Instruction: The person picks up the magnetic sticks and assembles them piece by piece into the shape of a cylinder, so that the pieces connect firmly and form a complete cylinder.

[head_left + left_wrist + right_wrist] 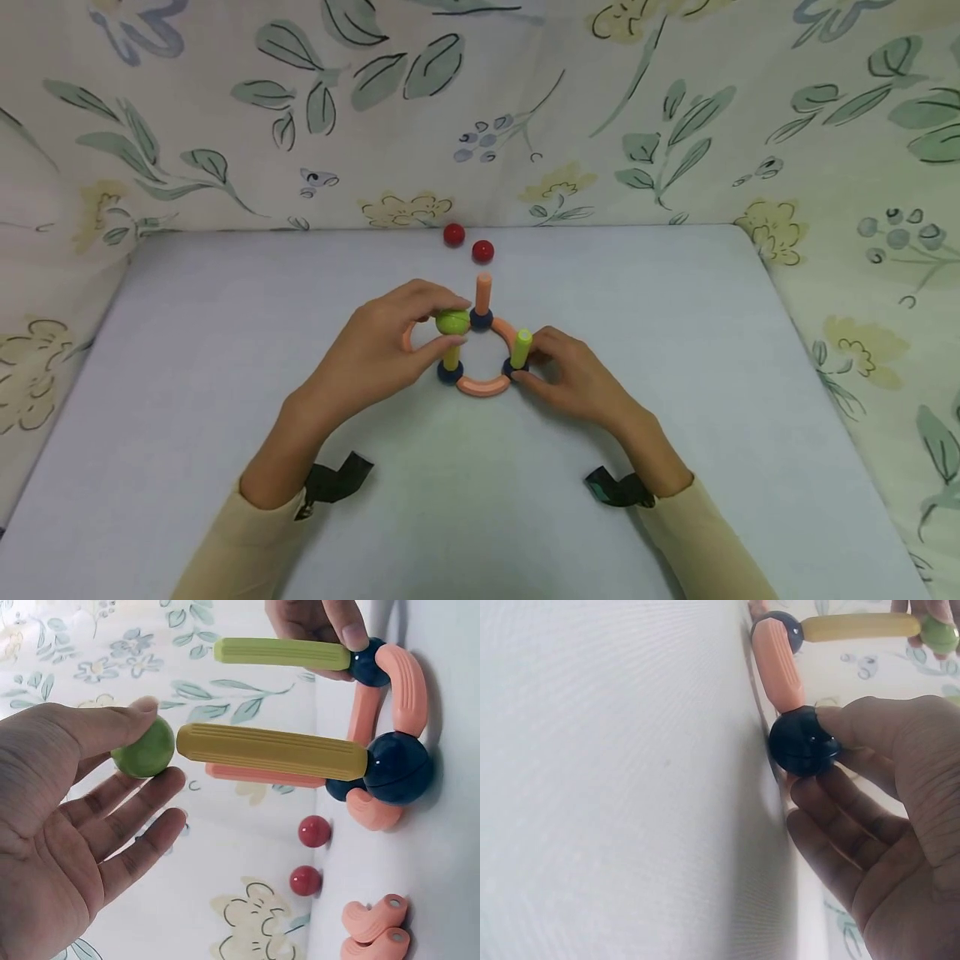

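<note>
My left hand pinches a green ball between thumb and fingers at the top end of an upright yellow rod. Whether ball and rod touch, I cannot tell. The rod rises from a dark blue ball. With thumb and fingertips, my right hand holds another dark blue ball, the base of an upright lime rod. A third dark blue ball at the back carries a peach rod. Curved peach pieces link the blue balls into a ring on the table.
Two red balls lie behind the ring near the table's back edge. Loose curved peach pieces lie beside it, mostly hidden by my left hand in the head view. Floral cloth hangs behind the white table.
</note>
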The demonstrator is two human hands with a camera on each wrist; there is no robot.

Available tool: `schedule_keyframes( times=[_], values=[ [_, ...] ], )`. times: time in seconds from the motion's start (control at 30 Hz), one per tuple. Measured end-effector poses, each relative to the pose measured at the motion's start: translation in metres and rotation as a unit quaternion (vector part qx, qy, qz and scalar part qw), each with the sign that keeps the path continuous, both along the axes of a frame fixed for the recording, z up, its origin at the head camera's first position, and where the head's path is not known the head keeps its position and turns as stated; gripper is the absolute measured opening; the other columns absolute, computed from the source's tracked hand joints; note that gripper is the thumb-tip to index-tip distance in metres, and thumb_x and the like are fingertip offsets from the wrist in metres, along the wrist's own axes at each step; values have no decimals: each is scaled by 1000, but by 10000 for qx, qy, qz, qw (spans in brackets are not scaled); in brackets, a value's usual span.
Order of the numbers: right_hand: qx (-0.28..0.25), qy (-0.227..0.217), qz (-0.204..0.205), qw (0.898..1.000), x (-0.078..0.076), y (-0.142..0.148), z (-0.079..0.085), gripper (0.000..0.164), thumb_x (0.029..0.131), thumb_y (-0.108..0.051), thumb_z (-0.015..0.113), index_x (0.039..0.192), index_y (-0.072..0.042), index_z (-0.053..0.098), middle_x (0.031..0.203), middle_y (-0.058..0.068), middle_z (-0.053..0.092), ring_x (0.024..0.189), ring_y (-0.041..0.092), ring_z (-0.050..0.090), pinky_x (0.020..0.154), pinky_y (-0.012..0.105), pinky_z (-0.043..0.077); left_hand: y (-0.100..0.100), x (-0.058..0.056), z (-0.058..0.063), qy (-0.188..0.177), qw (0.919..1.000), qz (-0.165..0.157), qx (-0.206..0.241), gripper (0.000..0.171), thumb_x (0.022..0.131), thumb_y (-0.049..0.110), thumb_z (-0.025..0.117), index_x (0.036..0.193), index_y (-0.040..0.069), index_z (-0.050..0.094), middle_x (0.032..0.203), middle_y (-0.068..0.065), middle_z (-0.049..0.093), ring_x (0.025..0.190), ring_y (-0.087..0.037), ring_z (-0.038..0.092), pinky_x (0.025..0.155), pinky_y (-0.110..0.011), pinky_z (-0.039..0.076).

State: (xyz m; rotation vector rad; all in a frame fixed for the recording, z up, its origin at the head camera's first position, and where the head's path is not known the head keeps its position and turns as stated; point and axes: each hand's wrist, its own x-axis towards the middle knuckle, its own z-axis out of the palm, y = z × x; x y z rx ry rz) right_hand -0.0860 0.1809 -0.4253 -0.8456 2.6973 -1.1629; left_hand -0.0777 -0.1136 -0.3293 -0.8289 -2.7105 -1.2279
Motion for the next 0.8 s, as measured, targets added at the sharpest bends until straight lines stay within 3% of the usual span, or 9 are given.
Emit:
schedule_keyframes(
  times=[0.27, 0.53, 0.8],
  values=[
    [-11, -55, -10, 10000, 0, 1, 1, 20, 94, -15, 82, 108, -11, 68, 107, 2, 70, 98, 15, 68, 89, 37, 60, -2, 1, 0, -145, 9990, 84, -415, 49, 93, 22, 84, 139, 23, 69, 133, 5, 68, 114, -14, 68, 96, -42, 59],
    [43, -96, -35, 9999, 0, 0, 1, 20, 93, -15, 82, 107, -11, 68, 107, 3, 70, 98, 15, 68, 90, 36, 60, -4, 0, 0, -291, 9989, -72, -360, 37, 100, 28, 76, 137, 23, 71, 129, 7, 74, 106, -13, 71, 92, -39, 61],
    [67, -112, -39, 9999, 0, 0, 1, 20, 93, -15, 82, 107, -11, 68, 107, 3, 70, 99, 14, 69, 90, 37, 61, -6, 0, 2, -570, 9980, -201, -166, 41, 97, 21, 79, 137, 23, 70, 131, 8, 73, 108, -11, 74, 93, -38, 62]
  ],
)
